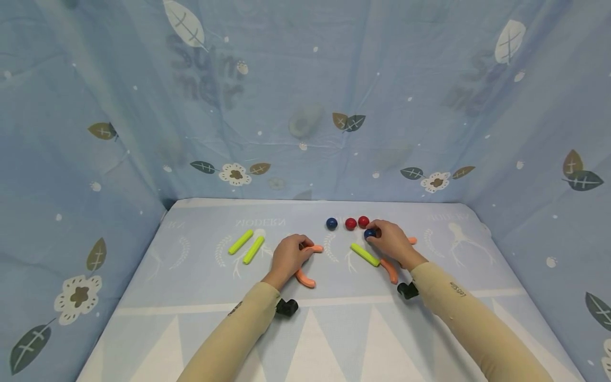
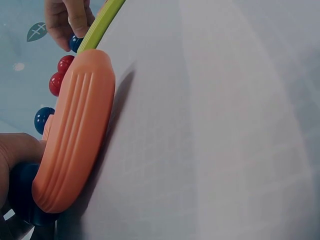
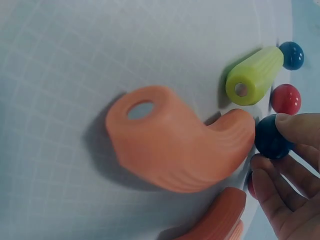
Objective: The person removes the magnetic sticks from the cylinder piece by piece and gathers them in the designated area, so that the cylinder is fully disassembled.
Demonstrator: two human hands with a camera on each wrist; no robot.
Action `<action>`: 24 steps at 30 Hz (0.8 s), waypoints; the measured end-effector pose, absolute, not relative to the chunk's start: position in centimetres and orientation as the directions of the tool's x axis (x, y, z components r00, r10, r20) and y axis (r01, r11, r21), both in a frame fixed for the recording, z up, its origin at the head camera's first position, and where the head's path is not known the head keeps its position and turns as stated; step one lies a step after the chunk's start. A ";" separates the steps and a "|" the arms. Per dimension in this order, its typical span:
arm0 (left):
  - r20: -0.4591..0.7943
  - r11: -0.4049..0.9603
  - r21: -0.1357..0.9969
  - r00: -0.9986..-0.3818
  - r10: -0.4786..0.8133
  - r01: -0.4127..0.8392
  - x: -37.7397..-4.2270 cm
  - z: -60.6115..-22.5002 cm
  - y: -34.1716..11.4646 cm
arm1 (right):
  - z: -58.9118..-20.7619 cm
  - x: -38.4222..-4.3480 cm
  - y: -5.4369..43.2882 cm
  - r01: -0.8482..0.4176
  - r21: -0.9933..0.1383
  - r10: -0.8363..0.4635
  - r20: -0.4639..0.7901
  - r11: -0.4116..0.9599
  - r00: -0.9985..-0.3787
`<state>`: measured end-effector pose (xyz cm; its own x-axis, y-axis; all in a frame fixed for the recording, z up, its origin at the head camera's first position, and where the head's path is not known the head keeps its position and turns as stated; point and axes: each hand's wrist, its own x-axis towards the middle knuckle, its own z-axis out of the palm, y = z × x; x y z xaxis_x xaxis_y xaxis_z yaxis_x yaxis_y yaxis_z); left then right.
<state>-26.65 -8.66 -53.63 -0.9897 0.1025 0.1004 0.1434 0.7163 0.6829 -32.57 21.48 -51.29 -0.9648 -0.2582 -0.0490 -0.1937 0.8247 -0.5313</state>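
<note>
My right hand [image 1: 391,241] pinches a dark blue ball [image 3: 272,137] between thumb and fingers, above the back of the cloth. My left hand [image 1: 288,257] curls around another dark blue ball [image 2: 27,192], which the head view hides. Beside the left hand lies a curved orange rod [image 1: 305,278]; a second orange rod [image 1: 315,248] shows by its fingertips. Near the right hand, a straight lime-green rod [image 1: 365,254] and a curved orange rod [image 1: 389,270] lie end to end. Another orange rod [image 1: 412,240] is partly hidden behind that hand.
A blue ball [image 1: 331,224] and two red balls, one red ball [image 1: 350,224] nearer the left, stand in a row at the back. Two lime-green rods, including one green rod [image 1: 253,250], lie left. A patterned curtain [image 1: 305,106] surrounds the cloth-covered table [image 1: 191,297].
</note>
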 end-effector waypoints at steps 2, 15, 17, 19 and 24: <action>0.105 0.713 0.685 -0.989 0.103 0.147 -26.7 -53.7 -8.7 | -51.4 -32.6 21.5 -0.192 -0.532 -0.256 -0.049 0.824 -0.965; 0.098 0.712 0.689 -0.991 0.090 0.132 -26.6 -53.6 -8.5 | -51.1 -32.6 21.6 -0.180 -0.540 -0.244 -0.048 0.822 -0.969; 0.102 0.715 0.686 -0.991 0.089 0.135 -26.6 -53.6 -8.5 | -51.1 -32.5 21.7 -0.180 -0.541 -0.242 -0.045 0.821 -0.969; 0.105 0.717 0.684 -0.991 0.088 0.136 -26.6 -53.7 -8.5 | -51.1 -32.5 21.7 -0.179 -0.543 -0.242 -0.045 0.820 -0.969; 0.116 0.722 0.676 -0.989 0.090 0.145 -26.6 -53.8 -8.5 | -51.0 -32.4 21.6 -0.156 -0.553 -0.226 -0.061 0.819 -0.972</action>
<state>-26.59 -8.54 -53.79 -0.9892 0.0896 0.1164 0.1450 0.7224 0.6762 -32.41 21.60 -51.02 -0.9722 -0.2263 -0.0609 -0.1559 0.8186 -0.5528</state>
